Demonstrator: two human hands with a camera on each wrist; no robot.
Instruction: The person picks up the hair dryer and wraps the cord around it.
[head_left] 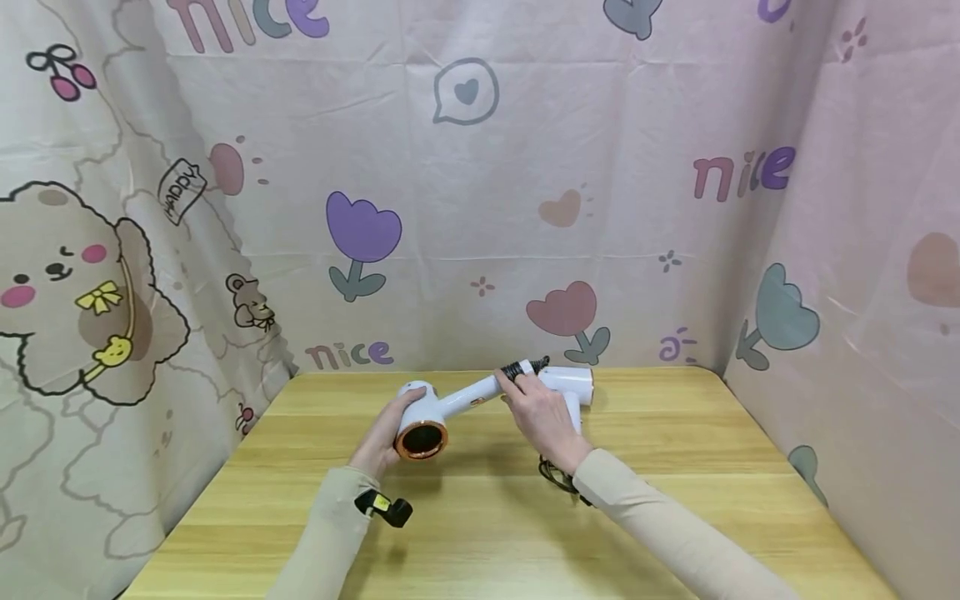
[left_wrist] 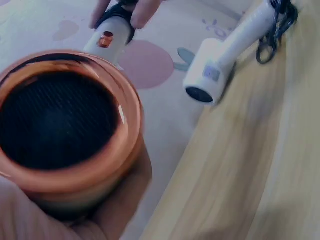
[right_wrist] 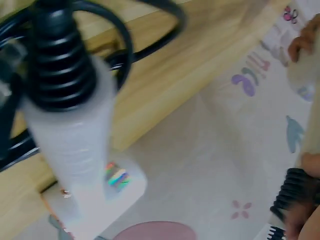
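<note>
My left hand [head_left: 384,433] grips the barrel of a white hair dryer [head_left: 429,408] with a copper-coloured rim [left_wrist: 131,112] round its dark mesh end. The dryer is held above the table, its handle slanting up to the right. My right hand [head_left: 540,412] holds the far end of that handle, where a black cord [head_left: 513,370] is bunched beside a white piece. Behind my right hand a second white hair dryer [head_left: 568,380] lies on the table, partly hidden by the hand. Its black cord [head_left: 553,473] shows below the right wrist.
The wooden table [head_left: 465,533] reaches back to a patterned curtain [head_left: 480,208], which also hangs at both sides. A black wrist camera [head_left: 384,505] with a yellow patch sits on the left sleeve.
</note>
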